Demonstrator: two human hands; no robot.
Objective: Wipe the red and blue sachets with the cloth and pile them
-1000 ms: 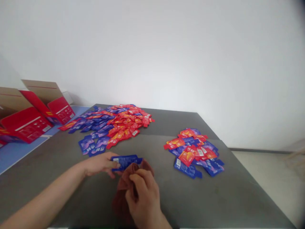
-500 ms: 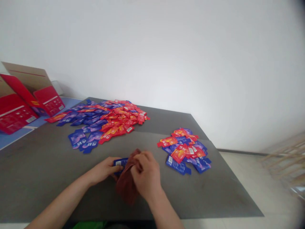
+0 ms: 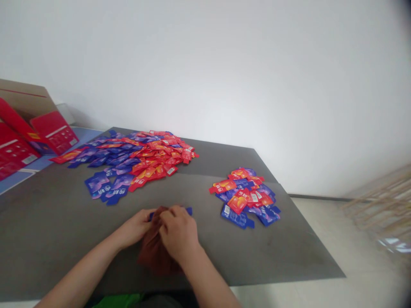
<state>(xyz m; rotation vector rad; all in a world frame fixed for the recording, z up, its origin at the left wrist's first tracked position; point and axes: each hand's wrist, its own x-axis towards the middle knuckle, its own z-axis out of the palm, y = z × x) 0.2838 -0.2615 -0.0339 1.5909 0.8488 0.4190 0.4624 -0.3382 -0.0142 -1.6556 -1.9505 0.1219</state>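
Near the front of the grey table, my left hand (image 3: 138, 227) grips the left end of a blue packet (image 3: 189, 211), most of which is hidden. My right hand (image 3: 180, 233) is closed on a brown-red cloth (image 3: 156, 253) and presses it over the packet, whose blue tip shows beyond the fingers. The cloth hangs down between both hands and is slightly blurred. To the right of my hands lies a small pile of red and blue packets (image 3: 239, 201). A larger pile (image 3: 154, 156) spreads farther back on the left.
Open red cardboard boxes (image 3: 53, 132) stand at the far left on a blue surface (image 3: 86, 134). The grey table (image 3: 272, 256) reaches back to a white wall. Blurred wooden bars (image 3: 382, 209) show at the right, above a pale floor.
My right hand and the cloth have moved left across the packet, closer to my left hand. The packet's right tip now shows past my right hand. The whole view has shifted slightly.
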